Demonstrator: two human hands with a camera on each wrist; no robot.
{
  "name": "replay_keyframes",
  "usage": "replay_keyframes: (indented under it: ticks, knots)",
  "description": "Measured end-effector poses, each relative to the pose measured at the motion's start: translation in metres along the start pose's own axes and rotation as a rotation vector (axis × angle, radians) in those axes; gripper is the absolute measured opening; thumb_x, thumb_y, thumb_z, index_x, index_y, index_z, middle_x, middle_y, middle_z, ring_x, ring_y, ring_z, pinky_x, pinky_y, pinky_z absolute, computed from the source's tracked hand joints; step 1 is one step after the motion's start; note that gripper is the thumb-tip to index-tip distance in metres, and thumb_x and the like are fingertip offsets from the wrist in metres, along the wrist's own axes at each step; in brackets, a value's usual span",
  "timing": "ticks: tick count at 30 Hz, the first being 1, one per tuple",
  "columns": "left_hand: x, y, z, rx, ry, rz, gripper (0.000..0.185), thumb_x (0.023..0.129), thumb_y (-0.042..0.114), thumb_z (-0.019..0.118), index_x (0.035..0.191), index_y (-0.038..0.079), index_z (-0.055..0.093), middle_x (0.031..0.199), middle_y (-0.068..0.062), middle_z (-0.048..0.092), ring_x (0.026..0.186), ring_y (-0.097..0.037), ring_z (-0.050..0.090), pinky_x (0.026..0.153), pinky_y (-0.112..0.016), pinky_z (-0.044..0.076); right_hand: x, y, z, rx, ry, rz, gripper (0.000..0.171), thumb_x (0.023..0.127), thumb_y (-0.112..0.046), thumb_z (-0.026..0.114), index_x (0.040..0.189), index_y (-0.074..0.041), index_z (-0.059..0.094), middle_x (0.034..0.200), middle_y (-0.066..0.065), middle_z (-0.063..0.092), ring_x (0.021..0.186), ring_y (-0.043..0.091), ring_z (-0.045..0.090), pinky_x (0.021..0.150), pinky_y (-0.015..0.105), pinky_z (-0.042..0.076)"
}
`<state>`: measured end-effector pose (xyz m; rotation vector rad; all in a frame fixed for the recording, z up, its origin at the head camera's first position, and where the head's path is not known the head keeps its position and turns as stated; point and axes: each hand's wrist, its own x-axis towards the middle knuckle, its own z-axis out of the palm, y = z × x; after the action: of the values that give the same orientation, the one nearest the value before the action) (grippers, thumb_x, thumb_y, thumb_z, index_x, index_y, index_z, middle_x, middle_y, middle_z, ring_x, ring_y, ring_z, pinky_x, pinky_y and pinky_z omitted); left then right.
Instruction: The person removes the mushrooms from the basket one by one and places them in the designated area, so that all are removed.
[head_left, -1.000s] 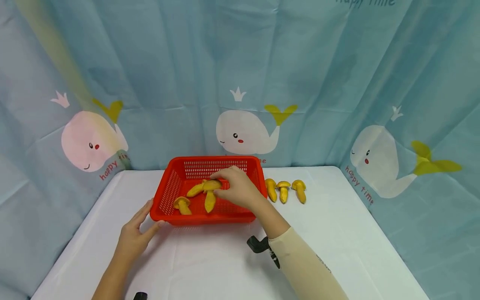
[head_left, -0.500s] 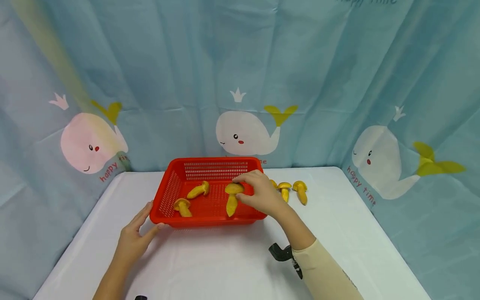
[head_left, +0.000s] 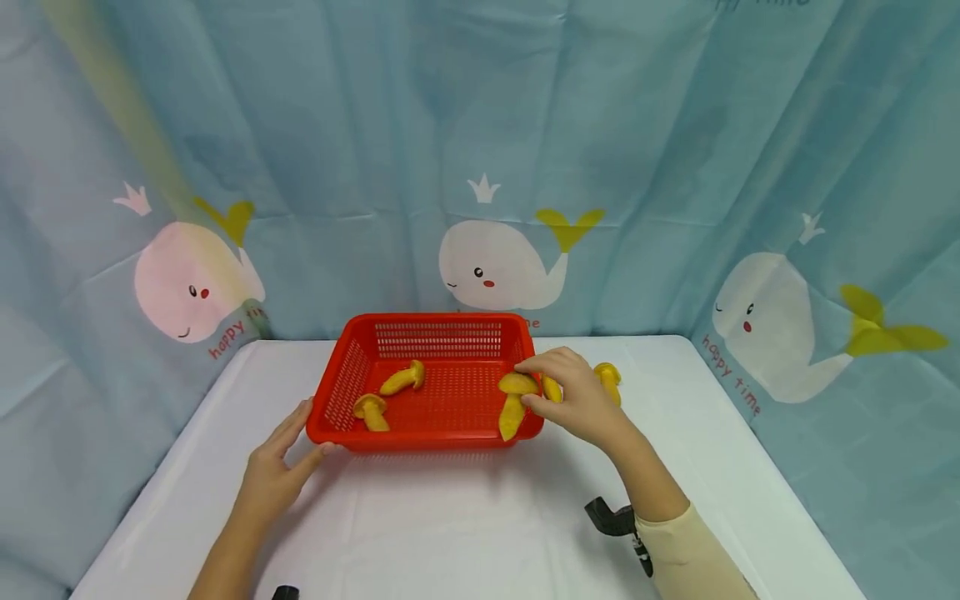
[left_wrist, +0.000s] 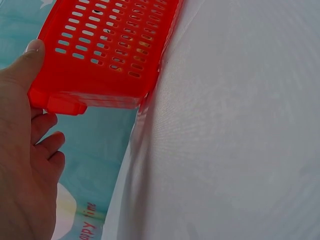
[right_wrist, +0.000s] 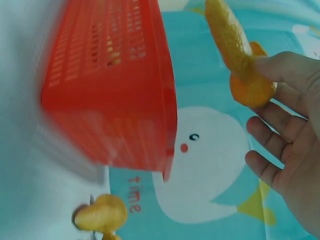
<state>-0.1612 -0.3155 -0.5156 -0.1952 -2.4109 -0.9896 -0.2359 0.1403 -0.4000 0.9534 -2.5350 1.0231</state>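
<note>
We see our left hand point(head_left: 273, 475) at the near left corner of the red basket point(head_left: 341, 387), fingers straight, thumb tip pressed flat on the corner wall, nothing gripped; the left wrist view shows the thumb point(left_wrist: 31, 52) on the perforated wall. The white table point(head_left: 450, 533) runs under everything and the blue whale curtain point(head_left: 480, 167) closes off the far side. Inside the basket lie two mushrooms, one at near left point(head_left: 370, 410), one further back point(head_left: 402, 379). Moving right, the basket's right wall sits directly under the held mushroom point(head_left: 513, 402). Our right hand point(head_left: 573, 398) pinches that mushroom by the cap between thumb and curled fingers, stem hanging down across the basket's right rim; other fingers loosely spread in the right wrist view. It's yellow-orange, round cap, tapering stem. Right of the hand, more mushrooms on the table point(head_left: 607, 379), partly hidden behind the fingers. A black wrist strap point(head_left: 611, 518) shows near the sleeve.
</note>
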Motion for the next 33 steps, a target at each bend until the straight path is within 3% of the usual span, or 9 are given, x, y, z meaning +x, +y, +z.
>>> replay_keyframes:
  ticks: [6, 12, 19, 24, 33]
  knots:
    - [0.002, 0.005, -0.002, 0.014, -0.013, -0.017, 0.083, 0.082, 0.022, 0.087, 0.155, 0.016, 0.047, 0.156, -0.008, 0.05, 0.146, -0.023, 0.044, 0.1, 0.003, 0.026, -0.013, 0.008, -0.01, -0.003, 0.005, -0.01, 0.037, 0.089, -0.019, 0.081, 0.125, -0.025, 0.072, 0.12, -0.015, 0.069, 0.117, 0.01, 0.055, 0.094, 0.041, 0.053]
    - [0.003, 0.006, -0.001, 0.014, -0.02, -0.028, 0.082, 0.083, 0.023, 0.087, 0.155, 0.017, 0.047, 0.156, -0.007, 0.05, 0.145, -0.03, 0.045, 0.1, 0.003, 0.026, -0.024, 0.018, -0.017, 0.024, 0.013, -0.023, 0.038, 0.089, -0.015, 0.08, 0.124, -0.027, 0.072, 0.116, -0.016, 0.068, 0.112, 0.011, 0.056, 0.089, 0.038, 0.052]
    - [0.001, 0.004, -0.002, 0.051, -0.041, -0.072, 0.083, 0.086, 0.03, 0.084, 0.157, 0.022, 0.043, 0.157, -0.006, 0.048, 0.147, -0.021, 0.043, 0.099, 0.001, 0.026, -0.034, 0.028, -0.02, 0.027, 0.015, 0.004, 0.037, 0.089, -0.016, 0.081, 0.124, -0.024, 0.071, 0.119, -0.013, 0.069, 0.115, 0.012, 0.057, 0.094, 0.04, 0.052]
    - [0.001, 0.004, -0.001, 0.046, -0.043, -0.063, 0.082, 0.086, 0.03, 0.084, 0.157, 0.021, 0.044, 0.158, -0.003, 0.048, 0.148, -0.016, 0.042, 0.1, 0.001, 0.026, -0.04, 0.035, -0.021, 0.014, 0.02, 0.072, 0.038, 0.088, -0.014, 0.082, 0.122, -0.025, 0.07, 0.121, -0.011, 0.066, 0.115, 0.011, 0.056, 0.095, 0.04, 0.055]
    - [0.001, 0.001, 0.0, 0.031, -0.033, -0.059, 0.084, 0.084, 0.025, 0.086, 0.156, 0.02, 0.045, 0.157, -0.007, 0.049, 0.147, 0.001, 0.037, 0.099, 0.003, 0.026, -0.042, 0.047, -0.024, 0.024, -0.015, 0.103, 0.036, 0.09, -0.018, 0.082, 0.123, -0.028, 0.07, 0.125, -0.009, 0.065, 0.118, 0.015, 0.057, 0.099, 0.051, 0.053]
